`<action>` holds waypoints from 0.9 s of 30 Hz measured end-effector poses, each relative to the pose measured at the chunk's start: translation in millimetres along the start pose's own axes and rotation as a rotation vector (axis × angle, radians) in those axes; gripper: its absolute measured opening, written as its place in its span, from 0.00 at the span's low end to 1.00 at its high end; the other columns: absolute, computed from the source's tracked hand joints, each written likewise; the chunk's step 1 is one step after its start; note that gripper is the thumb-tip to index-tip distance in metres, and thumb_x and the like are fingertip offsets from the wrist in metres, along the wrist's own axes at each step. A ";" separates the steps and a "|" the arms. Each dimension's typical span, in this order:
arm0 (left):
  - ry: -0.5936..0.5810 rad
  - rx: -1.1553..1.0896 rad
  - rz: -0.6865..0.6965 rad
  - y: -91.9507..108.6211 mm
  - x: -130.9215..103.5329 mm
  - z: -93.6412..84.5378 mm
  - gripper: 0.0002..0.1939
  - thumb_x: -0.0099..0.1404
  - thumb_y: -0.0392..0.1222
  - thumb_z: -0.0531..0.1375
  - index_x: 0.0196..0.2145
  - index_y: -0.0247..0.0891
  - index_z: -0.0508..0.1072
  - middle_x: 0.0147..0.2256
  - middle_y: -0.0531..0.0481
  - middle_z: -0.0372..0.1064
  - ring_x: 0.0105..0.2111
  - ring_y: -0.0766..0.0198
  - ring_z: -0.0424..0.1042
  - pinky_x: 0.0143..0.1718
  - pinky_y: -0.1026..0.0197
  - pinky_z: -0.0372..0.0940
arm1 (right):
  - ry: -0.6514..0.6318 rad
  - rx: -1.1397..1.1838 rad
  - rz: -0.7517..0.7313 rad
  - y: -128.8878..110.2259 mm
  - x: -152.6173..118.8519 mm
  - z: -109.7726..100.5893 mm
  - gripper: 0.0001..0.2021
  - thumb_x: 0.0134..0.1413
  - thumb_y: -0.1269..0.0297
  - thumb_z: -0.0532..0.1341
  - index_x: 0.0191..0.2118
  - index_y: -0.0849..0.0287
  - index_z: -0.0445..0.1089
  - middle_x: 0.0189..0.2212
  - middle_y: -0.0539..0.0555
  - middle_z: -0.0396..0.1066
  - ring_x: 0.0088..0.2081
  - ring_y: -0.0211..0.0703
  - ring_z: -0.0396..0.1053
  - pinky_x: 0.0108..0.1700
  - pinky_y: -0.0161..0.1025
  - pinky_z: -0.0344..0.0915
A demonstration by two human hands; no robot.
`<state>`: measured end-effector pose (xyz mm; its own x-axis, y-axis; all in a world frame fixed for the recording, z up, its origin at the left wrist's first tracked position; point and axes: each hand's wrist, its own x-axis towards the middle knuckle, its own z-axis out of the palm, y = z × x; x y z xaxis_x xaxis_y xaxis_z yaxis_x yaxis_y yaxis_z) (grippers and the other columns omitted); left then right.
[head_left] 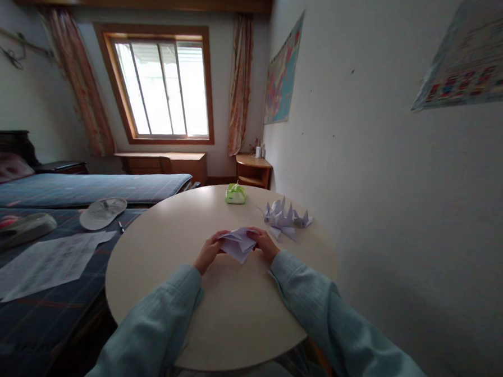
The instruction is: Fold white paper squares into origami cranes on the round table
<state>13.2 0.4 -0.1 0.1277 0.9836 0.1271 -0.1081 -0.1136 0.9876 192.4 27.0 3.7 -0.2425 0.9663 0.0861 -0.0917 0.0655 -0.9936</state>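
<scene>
A partly folded sheet of white paper (240,246) is held just above the round table (154,273), its lower corner pointing toward me. My left hand (210,250) grips its left edge, fingers closed on it. At its right edge my right hand (264,244) pinches the paper near the top. Several folded white paper figures (286,215) with pointed tips stand in a cluster on the table, beyond and to the right of my right hand.
A green and white tissue pack (236,194) sits near the table's far edge. Left of the table, a bed (150,186) bears printed sheets (57,263), a pale round object (102,213) and a pen (121,226). The wall (401,219) runs close along the right.
</scene>
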 end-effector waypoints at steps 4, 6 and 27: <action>-0.040 0.013 -0.034 8.1 -6.1 3.8 0.19 0.44 0.35 0.53 0.36 0.34 0.69 0.34 0.49 0.68 0.31 0.66 0.66 0.32 0.63 0.63 | -0.011 0.029 0.007 -1.4 -1.2 2.1 0.16 0.35 0.63 0.58 0.35 0.61 0.69 0.19 0.48 0.66 0.19 0.30 0.58 0.22 0.29 0.52; -0.013 0.030 -0.037 11.6 -8.1 4.6 0.19 0.43 0.34 0.51 0.36 0.34 0.70 0.32 0.50 0.69 0.30 0.66 0.66 0.33 0.63 0.62 | -0.008 0.027 0.012 -3.2 -2.4 3.5 0.14 0.34 0.65 0.57 0.33 0.61 0.70 0.20 0.48 0.67 0.20 0.31 0.59 0.23 0.30 0.53; 0.043 0.127 0.021 11.2 -8.5 -0.3 0.22 0.52 0.50 0.50 0.37 0.32 0.70 0.27 0.48 0.68 0.27 0.65 0.64 0.28 0.64 0.59 | -0.042 0.130 0.048 -1.7 -2.8 4.7 0.16 0.39 0.53 0.57 0.23 0.63 0.69 0.17 0.51 0.66 0.21 0.35 0.62 0.27 0.33 0.56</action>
<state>10.7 -9.1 10.0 0.0844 0.9855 0.1470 0.0152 -0.1487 0.9888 188.7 22.9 5.5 -0.2901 0.9560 0.0440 -0.2028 -0.0165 -0.9791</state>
